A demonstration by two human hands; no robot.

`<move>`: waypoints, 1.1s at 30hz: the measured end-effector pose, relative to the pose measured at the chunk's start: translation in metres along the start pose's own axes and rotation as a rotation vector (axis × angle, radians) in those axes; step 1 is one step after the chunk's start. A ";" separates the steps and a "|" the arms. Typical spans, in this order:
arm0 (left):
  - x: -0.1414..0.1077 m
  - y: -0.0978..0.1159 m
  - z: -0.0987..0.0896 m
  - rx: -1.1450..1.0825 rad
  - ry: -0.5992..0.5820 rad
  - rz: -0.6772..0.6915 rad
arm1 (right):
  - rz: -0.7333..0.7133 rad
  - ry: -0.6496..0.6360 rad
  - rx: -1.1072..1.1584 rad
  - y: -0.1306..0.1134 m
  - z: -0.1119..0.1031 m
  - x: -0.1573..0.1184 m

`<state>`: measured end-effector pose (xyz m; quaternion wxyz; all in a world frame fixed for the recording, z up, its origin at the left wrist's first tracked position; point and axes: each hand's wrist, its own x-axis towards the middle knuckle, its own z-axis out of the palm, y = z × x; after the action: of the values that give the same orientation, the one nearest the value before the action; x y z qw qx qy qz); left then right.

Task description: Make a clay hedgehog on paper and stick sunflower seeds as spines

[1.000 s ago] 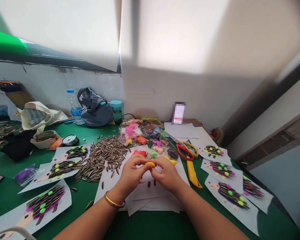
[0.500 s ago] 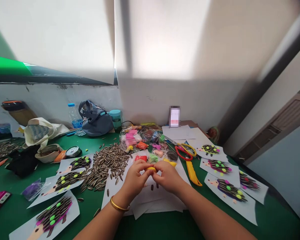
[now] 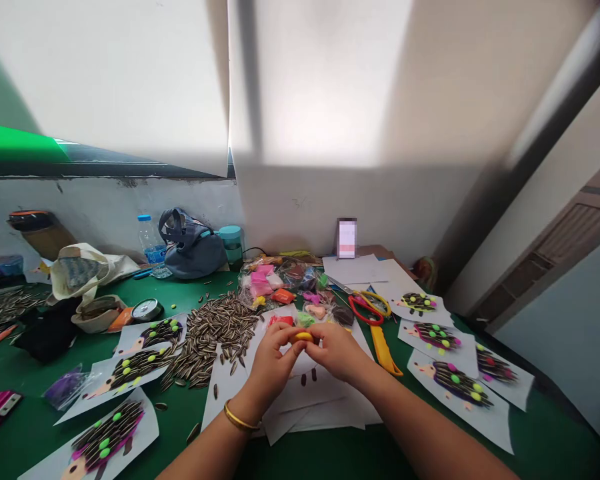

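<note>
Fingertips of both hands meet around a small flattened piece of yellow clay (image 3: 303, 337) over the middle of the table. My left hand (image 3: 275, 353), with a gold bangle on its wrist, pinches its left side. On its right side my right hand (image 3: 337, 350) is closed on the same piece. White paper sheets (image 3: 300, 417) lie below, and two dark oval marks show on the top one. Just beyond the hands are red clay (image 3: 281, 321), green clay (image 3: 305, 319) and pink clay (image 3: 316, 311), partly in clear wrappers.
Sunflower seeds (image 3: 213, 340) are heaped left of the papers. Hedgehog pictures (image 3: 113, 433) lie at both sides. Red-handled scissors (image 3: 365, 310) and a yellow cutter (image 3: 385, 353) lie to the right. A phone (image 3: 347, 239) leans on the wall; a blue bag (image 3: 193, 250) stands behind.
The yellow piece shows more of its surface between the fingertips. Both hands remain together around it, and the camera view has shifted slightly.
</note>
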<state>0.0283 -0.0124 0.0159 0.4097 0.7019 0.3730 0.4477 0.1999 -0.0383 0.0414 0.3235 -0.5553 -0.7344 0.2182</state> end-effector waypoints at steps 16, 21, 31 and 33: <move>-0.005 0.011 0.005 -0.046 -0.051 -0.135 | -0.064 0.068 0.122 0.012 0.000 -0.013; -0.007 0.012 0.007 -0.124 0.025 -0.230 | -0.032 0.049 0.187 0.008 0.002 -0.017; -0.009 0.011 0.009 0.046 -0.028 0.040 | -0.060 0.068 0.162 0.018 -0.001 -0.013; -0.008 0.009 0.009 0.021 0.023 -0.009 | -0.053 0.075 0.167 0.015 0.001 -0.014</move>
<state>0.0352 -0.0245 0.0190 0.3997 0.6993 0.3855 0.4501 0.2122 -0.0473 0.0274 0.4019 -0.5144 -0.7155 0.2490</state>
